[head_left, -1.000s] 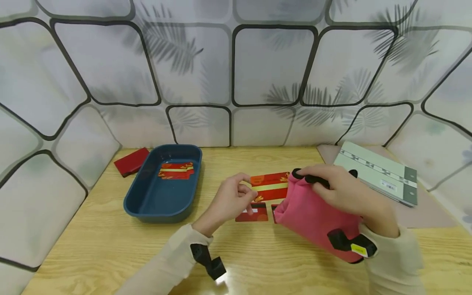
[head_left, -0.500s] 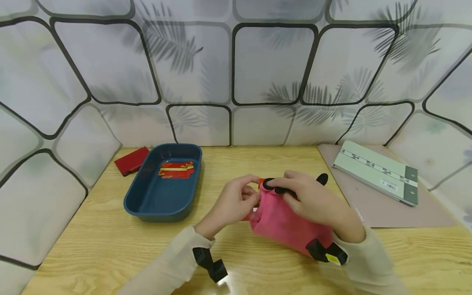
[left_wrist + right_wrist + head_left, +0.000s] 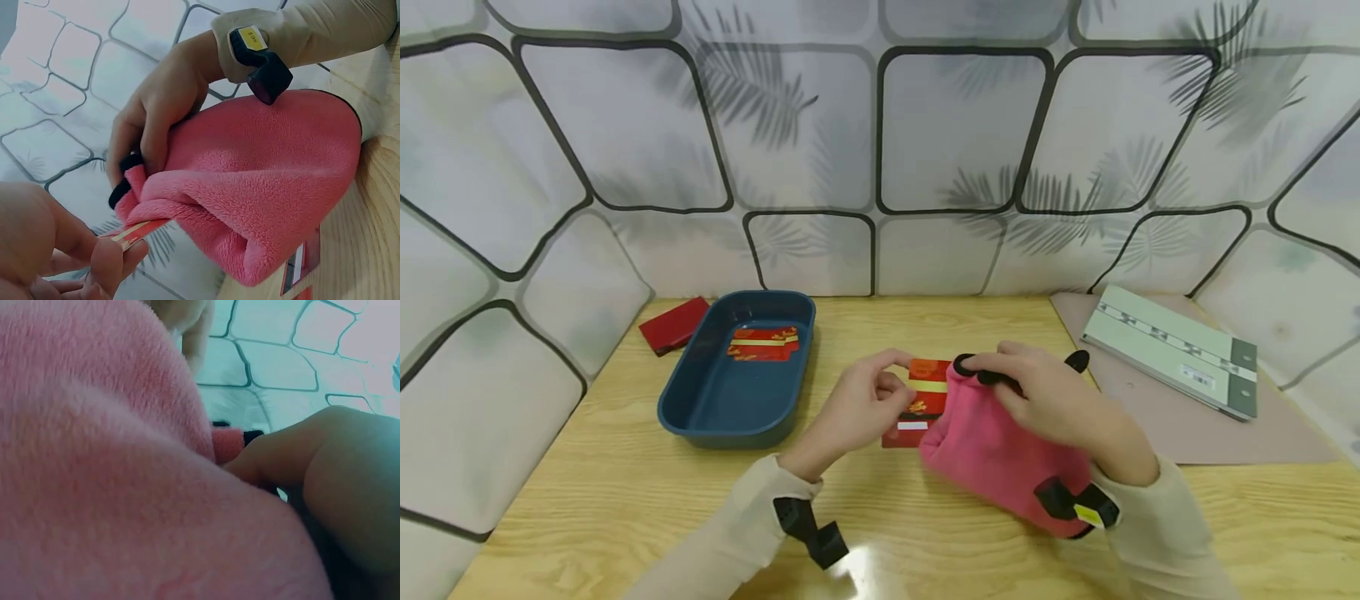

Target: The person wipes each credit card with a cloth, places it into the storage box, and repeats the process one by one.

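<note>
My left hand pinches the left edge of a red card with gold bands, held above the table. My right hand grips a bunched pink plush cloth with black edging. The cloth lies against the card and hides its right part. In the left wrist view, the card runs from the left fingers to a fold of the cloth. Another red card with a white strip lies on the table below, partly covered by the cloth. Pink plush fills much of the right wrist view.
A blue tray with several red and gold cards inside stands to the left. Behind it lies a dark red wallet-like item. At the right, a pale green book rests on a greyish-pink sheet.
My right hand has brought the cloth leftward over the card, then drawn it slightly back right, so more of the card shows now. The left hand keeps its pinch on the card.
</note>
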The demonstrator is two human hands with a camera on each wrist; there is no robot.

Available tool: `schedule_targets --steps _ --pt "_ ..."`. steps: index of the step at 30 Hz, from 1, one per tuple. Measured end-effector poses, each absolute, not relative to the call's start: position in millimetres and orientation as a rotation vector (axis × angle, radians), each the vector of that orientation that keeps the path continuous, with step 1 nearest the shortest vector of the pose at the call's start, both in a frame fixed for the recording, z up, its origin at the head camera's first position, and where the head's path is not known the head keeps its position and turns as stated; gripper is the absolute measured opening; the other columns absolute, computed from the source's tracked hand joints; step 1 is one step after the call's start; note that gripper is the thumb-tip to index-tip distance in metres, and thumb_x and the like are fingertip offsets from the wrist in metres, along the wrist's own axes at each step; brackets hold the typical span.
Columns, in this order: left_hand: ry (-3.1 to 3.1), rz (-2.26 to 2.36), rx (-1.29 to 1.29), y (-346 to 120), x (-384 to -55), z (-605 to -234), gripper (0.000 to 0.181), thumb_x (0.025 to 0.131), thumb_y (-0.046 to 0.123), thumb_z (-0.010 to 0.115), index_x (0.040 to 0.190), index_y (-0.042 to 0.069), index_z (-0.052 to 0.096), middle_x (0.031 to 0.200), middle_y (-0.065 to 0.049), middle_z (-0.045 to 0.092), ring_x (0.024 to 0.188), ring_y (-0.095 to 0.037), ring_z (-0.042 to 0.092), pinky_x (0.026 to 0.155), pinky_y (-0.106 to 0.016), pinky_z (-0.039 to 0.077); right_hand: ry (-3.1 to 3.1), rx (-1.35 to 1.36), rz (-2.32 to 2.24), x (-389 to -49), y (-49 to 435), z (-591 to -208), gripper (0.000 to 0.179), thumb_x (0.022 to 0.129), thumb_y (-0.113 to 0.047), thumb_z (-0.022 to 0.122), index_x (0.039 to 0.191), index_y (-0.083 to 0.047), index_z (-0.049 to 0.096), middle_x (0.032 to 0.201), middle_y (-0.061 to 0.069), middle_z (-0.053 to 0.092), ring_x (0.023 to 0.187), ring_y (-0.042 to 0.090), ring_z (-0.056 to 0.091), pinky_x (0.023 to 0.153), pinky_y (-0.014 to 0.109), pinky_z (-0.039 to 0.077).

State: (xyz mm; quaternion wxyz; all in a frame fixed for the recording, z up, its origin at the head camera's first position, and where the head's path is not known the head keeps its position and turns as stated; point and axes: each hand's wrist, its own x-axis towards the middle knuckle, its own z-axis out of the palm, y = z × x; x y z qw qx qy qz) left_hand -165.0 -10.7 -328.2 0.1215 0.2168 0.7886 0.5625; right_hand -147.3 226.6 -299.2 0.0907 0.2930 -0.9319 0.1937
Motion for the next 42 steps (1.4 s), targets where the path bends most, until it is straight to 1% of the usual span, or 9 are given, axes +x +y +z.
schedule_targets --steps 8,13,18,20,23,25,32,38,42 --pt "2.212 1.668 0.584 -30.0 -171.0 -324.9 0.031 0.095 0.001 0.053 0.125 -0.001 0.050 0.071 -0.013 0.063 0.046 -0.015 0.054 0.045 -0.024 0.039 -2.793 0.772 0.484 -146.5 234.0 -297.8 0.037 0.086 0.001 0.055 0.116 -0.014 0.069 0.077 -0.004 0.052 0.067 0.011 0.046 0.063 0.029 0.040" --pt "2.255 1.627 0.517 -43.0 -180.2 -315.0 0.032 0.095 0.003 0.053 0.127 -0.001 0.049 0.065 -0.002 0.060 0.048 -0.014 0.055 0.046 -0.025 0.035 -2.867 0.660 0.442 -144.8 240.5 -294.8 0.036 0.088 0.000 0.054 0.118 -0.014 0.069 0.081 0.001 0.055 0.069 0.015 0.047 0.063 0.030 0.040" --pt "2.356 1.684 0.374 -73.1 -200.6 -307.1 0.040 0.096 0.006 0.055 0.135 0.000 0.048 0.062 0.002 0.058 0.049 -0.015 0.055 0.053 -0.025 0.048 -2.860 0.635 0.414 -141.5 243.2 -292.9 0.035 0.088 -0.001 0.054 0.118 -0.014 0.069 0.085 0.003 0.058 0.074 0.017 0.052 0.066 0.033 0.043" --pt "2.375 1.738 0.266 -92.2 -213.3 -306.8 0.042 0.097 0.009 0.054 0.137 0.001 0.047 0.070 0.004 0.062 0.050 -0.013 0.055 0.060 -0.027 0.053 -2.823 0.680 0.423 -142.1 242.4 -293.7 0.035 0.088 0.000 0.054 0.116 -0.014 0.069 0.084 0.003 0.058 0.074 0.017 0.053 0.067 0.033 0.045" --pt "2.411 1.741 0.099 -120.1 -235.0 -309.6 0.046 0.098 0.016 0.054 0.141 0.003 0.045 0.081 0.005 0.065 0.053 -0.009 0.059 0.066 -0.025 0.054 -2.794 0.725 0.436 -143.1 240.7 -294.3 0.035 0.087 0.000 0.055 0.115 -0.014 0.069 0.081 0.001 0.056 0.071 0.015 0.051 0.066 0.032 0.044" --pt "2.417 1.679 0.029 -135.7 -249.4 -314.3 0.048 0.099 0.018 0.053 0.143 0.002 0.043 0.089 0.003 0.064 0.056 -0.007 0.060 0.069 -0.025 0.054 -2.796 0.734 0.428 -143.6 240.1 -295.1 0.035 0.087 0.000 0.056 0.115 -0.014 0.069 0.080 0.000 0.055 0.069 0.014 0.050 0.064 0.031 0.043" --pt "2.492 1.443 -0.063 -167.1 -278.0 -331.3 0.049 0.101 0.017 0.048 0.142 -0.007 0.037 0.108 -0.016 0.061 0.064 -0.006 0.063 0.079 -0.031 0.055 -2.821 0.745 0.417 -145.3 237.7 -297.9 0.035 0.088 0.000 0.055 0.117 -0.014 0.069 0.080 0.000 0.055 0.069 0.014 0.050 0.064 0.031 0.043" --pt "2.566 1.350 -0.114 -180.4 -283.2 -332.5 0.050 0.099 0.016 0.048 0.139 -0.011 0.038 0.116 -0.023 0.062 0.063 -0.005 0.063 0.071 -0.026 0.055 -2.825 0.775 0.434 -146.5 231.7 -299.2 0.034 0.089 0.000 0.054 0.117 -0.014 0.068 0.080 -0.001 0.055 0.070 0.013 0.051 0.066 0.031 0.044" --pt "2.537 1.276 -0.120 -184.4 -286.9 -334.6 0.048 0.099 0.011 0.044 0.140 -0.013 0.038 0.121 -0.026 0.059 0.061 -0.003 0.063 0.066 -0.022 0.055 -2.820 0.820 0.438 -146.7 228.4 -298.9 0.031 0.090 -0.003 0.056 0.116 -0.014 0.069 0.078 -0.004 0.051 0.069 0.010 0.049 0.066 0.031 0.044"
